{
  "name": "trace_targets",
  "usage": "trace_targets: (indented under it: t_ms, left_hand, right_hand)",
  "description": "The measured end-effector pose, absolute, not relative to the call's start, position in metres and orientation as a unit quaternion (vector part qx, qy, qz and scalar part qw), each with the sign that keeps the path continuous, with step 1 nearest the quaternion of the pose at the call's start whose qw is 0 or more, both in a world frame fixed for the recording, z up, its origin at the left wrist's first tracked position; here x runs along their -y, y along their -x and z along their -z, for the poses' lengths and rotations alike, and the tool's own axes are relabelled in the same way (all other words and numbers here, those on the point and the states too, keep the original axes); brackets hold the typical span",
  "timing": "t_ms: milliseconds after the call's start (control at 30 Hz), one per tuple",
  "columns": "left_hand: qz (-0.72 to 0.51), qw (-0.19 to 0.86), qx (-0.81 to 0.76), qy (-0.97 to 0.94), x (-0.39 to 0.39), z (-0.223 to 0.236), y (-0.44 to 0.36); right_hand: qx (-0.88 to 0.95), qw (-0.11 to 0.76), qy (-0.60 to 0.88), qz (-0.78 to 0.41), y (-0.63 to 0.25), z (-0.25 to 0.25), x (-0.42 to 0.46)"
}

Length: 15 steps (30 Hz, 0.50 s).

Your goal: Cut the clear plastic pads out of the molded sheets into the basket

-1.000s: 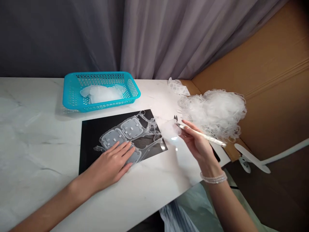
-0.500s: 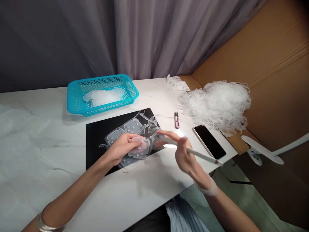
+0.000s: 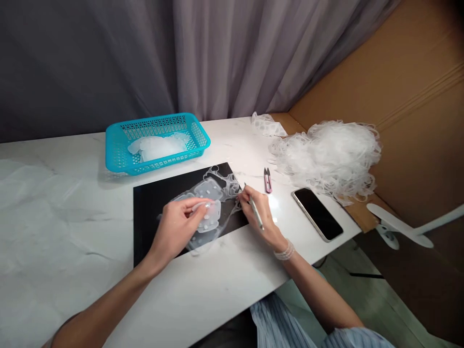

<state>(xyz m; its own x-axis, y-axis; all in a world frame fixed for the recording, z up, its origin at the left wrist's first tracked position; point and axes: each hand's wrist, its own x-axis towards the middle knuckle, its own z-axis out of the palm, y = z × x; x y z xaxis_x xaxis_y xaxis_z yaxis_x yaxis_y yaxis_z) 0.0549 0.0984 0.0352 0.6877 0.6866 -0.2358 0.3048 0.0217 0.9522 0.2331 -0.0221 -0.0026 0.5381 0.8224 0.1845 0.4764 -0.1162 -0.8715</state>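
a translucent panel (image 3: 213, 220) is pinched by the grip of the left hand (image 3: 177, 222) over the black mat (image 3: 148, 208); to its right, clear strands (image 3: 231, 183) are laid nearer the right hand (image 3: 261, 203), by which a white pen-like tool (image 3: 256, 212) is clasped.

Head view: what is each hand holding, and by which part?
The left hand pinches a translucent molded plastic piece by its upper-left edge. The right hand holds a slim white pen-shaped tool along its shaft.

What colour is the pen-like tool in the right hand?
The pen-like tool looks white, best seen in the head view.
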Motion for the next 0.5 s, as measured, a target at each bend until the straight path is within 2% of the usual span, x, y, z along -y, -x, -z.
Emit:
trace_targets:
  t_ms: [100,233,400,500]
  left_hand:
    - [-0.182,0.704,-0.352,-0.589,-0.106,-0.046,-0.052]
    - [-0.148,0.807,-0.33,-0.467,-0.113,-0.052,-0.053]
    - [-0.15,0.841,-0.31,-0.418,-0.115,-0.051,-0.053]
    - [-0.154,0.846,-0.304,-0.411,-0.114,-0.052,-0.052]
  right_hand:
    - [0.441,0.493,0.734,-0.151,-0.243,-0.003,0.026]
    - [0.404,0.519,0.741,-0.132,-0.23,-0.025,0.024]
    - [0.321,0.6,0.63,-0.373,-0.204,-0.048,0.021]
    - [0.282,0.63,0.58,-0.432,-0.201,-0.045,0.018]
